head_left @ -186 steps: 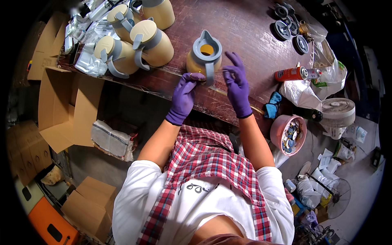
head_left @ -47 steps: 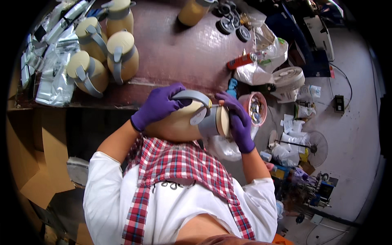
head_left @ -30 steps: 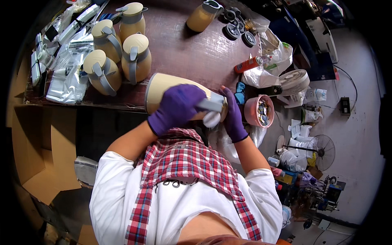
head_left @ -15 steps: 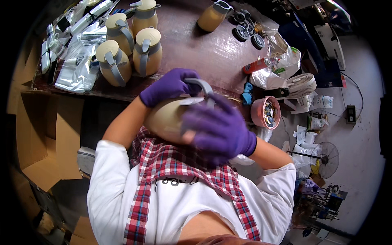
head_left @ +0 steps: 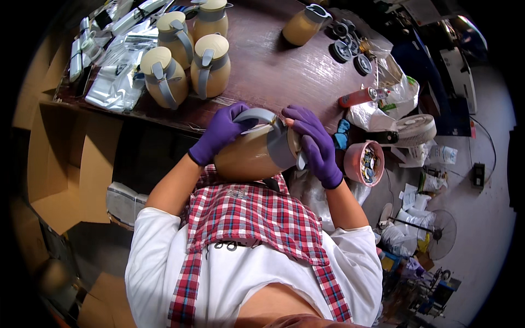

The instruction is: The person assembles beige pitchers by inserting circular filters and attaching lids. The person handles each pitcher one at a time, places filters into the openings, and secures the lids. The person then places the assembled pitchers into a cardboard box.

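Observation:
A tan thermos jug (head_left: 243, 156) with a grey collar and grey handle lies on its side against my apron, its top end to the right. In a purple glove, my left hand (head_left: 221, 131) grips the handle side of it. My right hand (head_left: 317, 145), gloved the same way with one bare fingertip showing, is closed round the lid end, hiding most of the lid. On the table at the left stand several matching jugs (head_left: 210, 74) with lids. Another jug (head_left: 303, 27), its top grey and dark, stands farther back.
Clear plastic bags (head_left: 117, 87) lie at the table's left. Dark round lids (head_left: 342, 50), a red spray can (head_left: 358, 97) and a white fan (head_left: 415, 128) are to the right. A pink bucket (head_left: 354, 164) of small parts is by my right arm; an open carton (head_left: 98, 169) is at left.
My right hand has moved from across the jug's front to its lid end. The jug now lies more sideways, its collar in sight. The whole view has shifted slightly.

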### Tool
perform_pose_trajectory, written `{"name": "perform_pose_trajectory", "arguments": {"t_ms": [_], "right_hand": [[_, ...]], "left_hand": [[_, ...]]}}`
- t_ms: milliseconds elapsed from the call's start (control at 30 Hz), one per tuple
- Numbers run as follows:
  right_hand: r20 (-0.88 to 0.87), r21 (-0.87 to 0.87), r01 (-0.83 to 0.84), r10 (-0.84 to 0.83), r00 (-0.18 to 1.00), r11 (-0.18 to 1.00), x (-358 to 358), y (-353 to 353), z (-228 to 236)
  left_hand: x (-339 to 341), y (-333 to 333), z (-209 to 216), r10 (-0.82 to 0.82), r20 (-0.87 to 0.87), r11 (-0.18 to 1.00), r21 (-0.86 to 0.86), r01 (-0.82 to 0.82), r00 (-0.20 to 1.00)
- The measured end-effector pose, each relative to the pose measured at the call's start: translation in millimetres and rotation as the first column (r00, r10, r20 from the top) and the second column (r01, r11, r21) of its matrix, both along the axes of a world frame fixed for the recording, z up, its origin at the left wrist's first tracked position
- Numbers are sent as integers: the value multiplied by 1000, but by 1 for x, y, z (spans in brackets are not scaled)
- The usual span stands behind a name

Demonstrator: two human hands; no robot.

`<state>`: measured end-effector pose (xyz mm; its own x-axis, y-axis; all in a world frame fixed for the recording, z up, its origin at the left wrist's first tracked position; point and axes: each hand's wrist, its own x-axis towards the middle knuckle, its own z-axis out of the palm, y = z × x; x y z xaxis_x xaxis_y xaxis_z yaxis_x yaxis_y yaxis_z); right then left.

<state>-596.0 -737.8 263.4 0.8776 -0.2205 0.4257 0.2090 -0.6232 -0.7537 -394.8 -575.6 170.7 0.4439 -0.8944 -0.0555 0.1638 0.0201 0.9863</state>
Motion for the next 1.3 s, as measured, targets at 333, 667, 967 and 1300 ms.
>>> {"name": "perform_pose_trajectory", "arguments": {"t_ms": [333, 667, 967, 1300], "right_hand": [[-211, 306, 383, -330, 920, 872, 41, -88, -95], [157, -402, 155, -99, 983, 902, 133, -66, -93], [152, -90, -267, 278, 948, 960, 142, 33, -73], [-339, 262, 177, -82, 937, 949, 228, 120, -278]], "left_hand": [[-93, -15, -2, 353, 685, 929, -174, -326, 637], [-44, -3, -101, 452, 677, 838, -98, -537, 581], [4, 20, -131, 461, 503, 842, 11, -539, 731], [100, 143, -203, 162, 90, 906, 380, -184, 983]]}}
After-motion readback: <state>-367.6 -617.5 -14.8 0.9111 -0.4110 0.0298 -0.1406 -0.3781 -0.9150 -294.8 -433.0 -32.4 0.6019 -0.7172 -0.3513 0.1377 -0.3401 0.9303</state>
